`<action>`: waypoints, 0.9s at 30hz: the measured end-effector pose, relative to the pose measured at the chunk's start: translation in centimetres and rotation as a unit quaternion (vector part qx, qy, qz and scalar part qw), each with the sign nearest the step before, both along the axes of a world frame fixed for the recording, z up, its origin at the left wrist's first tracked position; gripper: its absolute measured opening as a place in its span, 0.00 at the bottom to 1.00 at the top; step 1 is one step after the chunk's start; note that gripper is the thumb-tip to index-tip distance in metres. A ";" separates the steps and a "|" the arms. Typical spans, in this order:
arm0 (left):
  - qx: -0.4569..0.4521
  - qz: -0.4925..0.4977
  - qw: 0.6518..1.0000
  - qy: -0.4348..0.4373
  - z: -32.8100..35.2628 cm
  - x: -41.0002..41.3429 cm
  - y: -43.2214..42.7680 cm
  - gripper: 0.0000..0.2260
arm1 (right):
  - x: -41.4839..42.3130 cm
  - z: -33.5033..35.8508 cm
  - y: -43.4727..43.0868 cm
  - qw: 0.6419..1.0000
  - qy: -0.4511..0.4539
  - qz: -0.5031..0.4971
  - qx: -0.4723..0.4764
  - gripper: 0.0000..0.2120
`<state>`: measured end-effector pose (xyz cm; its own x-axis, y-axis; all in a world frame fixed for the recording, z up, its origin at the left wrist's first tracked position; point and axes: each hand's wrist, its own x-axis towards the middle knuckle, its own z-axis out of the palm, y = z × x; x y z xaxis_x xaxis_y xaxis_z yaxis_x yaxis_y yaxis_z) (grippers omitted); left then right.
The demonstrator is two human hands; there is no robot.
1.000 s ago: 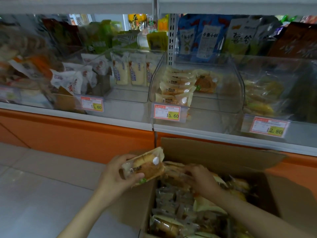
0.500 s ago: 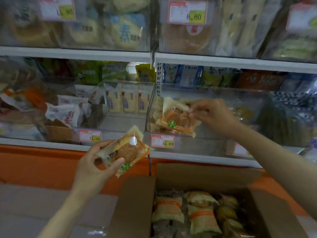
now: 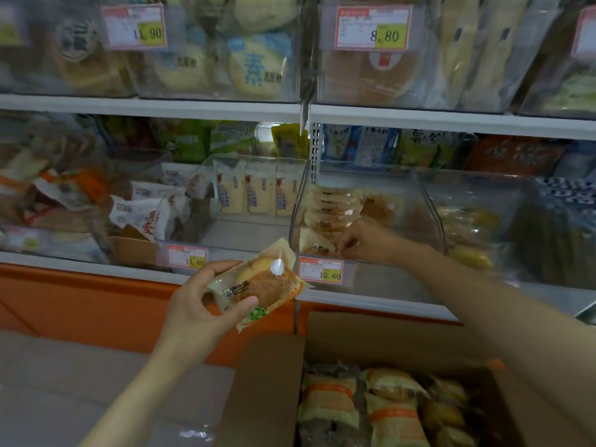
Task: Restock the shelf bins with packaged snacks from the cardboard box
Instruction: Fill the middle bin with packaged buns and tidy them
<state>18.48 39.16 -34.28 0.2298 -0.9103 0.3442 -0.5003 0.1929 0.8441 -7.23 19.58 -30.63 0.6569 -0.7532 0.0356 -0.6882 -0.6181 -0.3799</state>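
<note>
My left hand [image 3: 200,301] grips a wrapped bun packet [image 3: 261,285] in front of the shelf edge, above the box's left flap. My right hand [image 3: 364,240] reaches inside the clear shelf bin [image 3: 429,201] behind the 15.60 price tag [image 3: 321,270]. Its fingers pinch a second packet [image 3: 314,246] low at the bin's front left. A row of like packets [image 3: 329,208] stands behind it. The open cardboard box [image 3: 380,337] sits below at the bottom right, with several wrapped buns [image 3: 387,411] inside.
A neighbouring clear bin [image 3: 258,191] on the left holds upright white packets. Another bin [image 3: 477,227] on the right holds yellowish snacks. An upper shelf [image 3: 154,106] carries more bins with price tags. An orange base panel [image 3: 80,304] runs under the shelf, above a grey floor [image 3: 64,382].
My right hand has carried its packet from the air down into the bin front. My left hand has stayed near the shelf edge with its packet. The camera moved slightly closer.
</note>
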 end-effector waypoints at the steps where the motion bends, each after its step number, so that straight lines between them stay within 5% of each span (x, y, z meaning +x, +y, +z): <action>1: 0.001 0.000 1.000 -0.008 0.3 -0.3 -0.2 0.22 | 0.3 -0.1 -0.3 1.000 0.013 0.005 0.011 0.04; 6: 0.002 -0.011 0.999 -0.051 2.4 -2.4 -1.2 0.22 | -0.1 2.5 -0.4 0.996 0.065 0.060 0.033 0.07; 10: -0.008 -0.030 0.998 -0.059 5.1 -5.6 -3.2 0.20 | -4.0 6.0 2.0 0.968 -0.212 0.067 0.120 0.16; 13: -0.021 -0.060 0.995 -0.081 7.5 -8.9 -5.6 0.20 | -6.4 7.0 3.6 0.947 -0.263 0.122 0.140 0.22; 19: 0.008 -0.098 0.983 -0.158 10.6 -14.8 -11.9 0.22 | -11.6 6.5 0.9 0.929 -0.353 0.047 0.101 0.20; 23: -0.006 -0.057 0.986 -0.155 10.6 -16.2 -17.1 0.20 | -13.6 3.6 -0.7 0.964 -0.251 -0.086 -0.015 0.31; 27: 0.025 -0.084 0.980 -0.181 8.4 -17.6 -22.2 0.21 | -13.6 -0.3 -0.1 0.978 -0.197 -0.059 -0.011 0.34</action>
